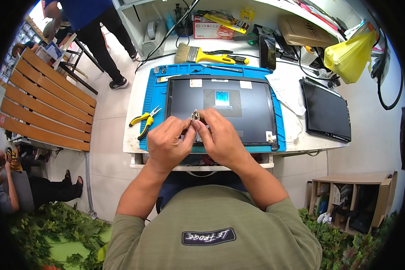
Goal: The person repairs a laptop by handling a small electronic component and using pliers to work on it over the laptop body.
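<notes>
My left hand point(168, 139) and my right hand point(221, 136) meet above the lower middle of a laptop screen panel point(258, 105). Between their fingertips they pinch a small silvery metal part point(195, 115) that looks like a hinge; fingers hide much of it. The dark panel lies flat on a blue work mat point(154, 90), with a few pale stickers on its face. Left of my left hand, yellow-and-black pliers point(147, 120) lie with jaws apart, partly on the mat. Small metal pieces point(160, 69) rest at the mat's far left corner.
Behind the mat lie a yellow-handled brush point(207, 56) and a black phone point(267, 51). Another dark laptop part point(327, 110) is at the right, below a hanging yellow bag point(351, 56). A slatted wooden bench point(49, 105) and other people are off to the left.
</notes>
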Demonstrator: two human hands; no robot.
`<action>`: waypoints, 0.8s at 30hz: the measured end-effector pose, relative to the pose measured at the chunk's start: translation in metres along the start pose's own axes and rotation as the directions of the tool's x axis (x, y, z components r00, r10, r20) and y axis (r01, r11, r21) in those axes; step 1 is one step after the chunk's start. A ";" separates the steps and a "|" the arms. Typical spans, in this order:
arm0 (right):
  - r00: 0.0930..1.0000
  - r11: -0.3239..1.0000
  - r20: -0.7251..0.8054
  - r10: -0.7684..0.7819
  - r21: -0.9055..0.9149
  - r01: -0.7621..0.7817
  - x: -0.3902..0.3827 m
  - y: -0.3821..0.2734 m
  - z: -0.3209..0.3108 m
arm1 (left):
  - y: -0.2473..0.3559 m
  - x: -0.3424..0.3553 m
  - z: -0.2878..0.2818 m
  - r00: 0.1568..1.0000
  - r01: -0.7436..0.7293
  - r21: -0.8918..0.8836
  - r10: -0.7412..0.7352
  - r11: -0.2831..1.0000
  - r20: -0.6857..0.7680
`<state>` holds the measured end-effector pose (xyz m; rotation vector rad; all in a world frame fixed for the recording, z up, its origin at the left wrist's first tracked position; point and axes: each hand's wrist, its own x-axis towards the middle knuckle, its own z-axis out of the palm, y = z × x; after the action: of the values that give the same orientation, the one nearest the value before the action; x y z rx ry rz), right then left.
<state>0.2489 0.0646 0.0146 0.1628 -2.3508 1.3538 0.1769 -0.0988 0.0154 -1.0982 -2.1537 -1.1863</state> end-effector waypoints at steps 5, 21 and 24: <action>0.998 0.998 0.062 0.020 0.052 -0.023 -0.005 0.007 -0.005 | 0.003 -0.005 -0.007 0.954 0.299 -0.341 -0.270 0.891 0.130; 0.918 0.610 0.186 0.351 0.698 -0.375 -0.001 0.019 0.008 | -0.058 -0.009 -0.049 0.946 0.323 0.037 -0.324 0.946 0.029; 0.903 0.546 0.244 0.355 0.730 -0.412 0.003 0.027 0.003 | -0.086 -0.009 -0.079 0.872 0.327 0.398 -0.436 0.857 0.221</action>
<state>0.2370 0.0768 -0.0073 -0.0846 -1.7202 2.5665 0.1125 -0.1964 0.0084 -0.7445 -2.7927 -0.7623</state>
